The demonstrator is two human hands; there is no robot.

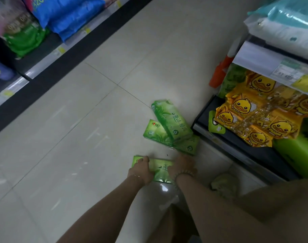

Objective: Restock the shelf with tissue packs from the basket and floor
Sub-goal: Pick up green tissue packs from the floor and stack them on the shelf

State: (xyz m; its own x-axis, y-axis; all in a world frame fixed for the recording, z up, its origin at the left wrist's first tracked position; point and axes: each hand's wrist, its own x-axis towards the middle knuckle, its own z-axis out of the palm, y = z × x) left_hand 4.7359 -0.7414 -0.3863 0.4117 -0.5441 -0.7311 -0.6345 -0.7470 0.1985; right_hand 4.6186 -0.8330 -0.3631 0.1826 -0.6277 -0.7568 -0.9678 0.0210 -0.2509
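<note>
A green tissue pack [158,170] lies on the tiled floor just in front of me. My left hand [141,170] grips its left end and my right hand [183,166], with a bead bracelet at the wrist, grips its right end. Beyond it lie two more green tissue packs, one [170,120] leaning across the other [156,134], close to the low shelf [240,146] on the right. That shelf holds yellow duck-print packs [255,118] and green packs [298,155]. No basket is in view.
A second shelf row [44,57] with blue and green bags runs along the upper left, across the aisle. An orange-handled object [219,71] leans by the right shelf's end. A shoe [225,186] shows near my right arm. Open tiled floor lies to the left.
</note>
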